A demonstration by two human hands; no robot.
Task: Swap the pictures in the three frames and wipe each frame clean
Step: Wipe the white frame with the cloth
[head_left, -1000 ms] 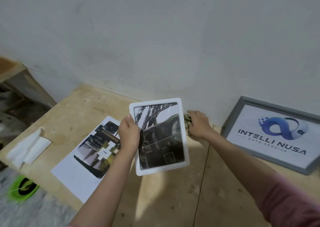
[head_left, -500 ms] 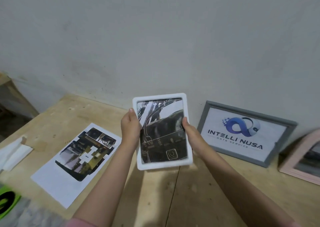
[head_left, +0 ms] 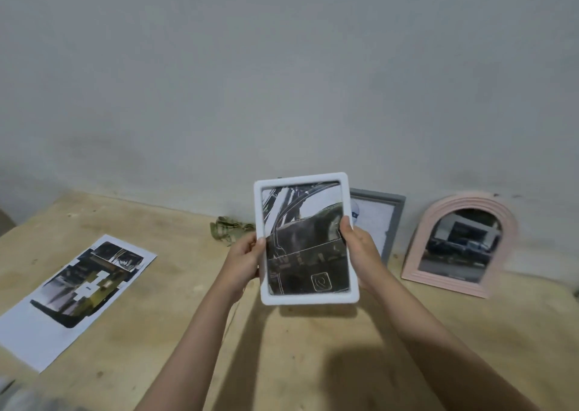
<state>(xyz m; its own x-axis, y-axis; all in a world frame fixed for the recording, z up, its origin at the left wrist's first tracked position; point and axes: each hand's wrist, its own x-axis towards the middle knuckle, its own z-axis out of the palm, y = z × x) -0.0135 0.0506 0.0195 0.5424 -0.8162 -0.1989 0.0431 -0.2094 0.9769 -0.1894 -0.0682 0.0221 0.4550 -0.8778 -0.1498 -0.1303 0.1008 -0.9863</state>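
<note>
The left hand [head_left: 242, 255] gripped the left edge of a white frame [head_left: 305, 298], thumb over its front, while the right hand [head_left: 358, 247] gripped the right edge the same way. The frame, holding a dark picture [head_left: 308, 254], was raised upright above the wooden counter [head_left: 313, 363]. A crumpled cloth [head_left: 228, 229] lay on the counter just behind the left hand. A grey frame [head_left: 395, 222] leaned on the wall behind the white one, a pink arched frame [head_left: 423, 244] beside it. A loose print [head_left: 78, 288] lay flat, well to the left.
</note>
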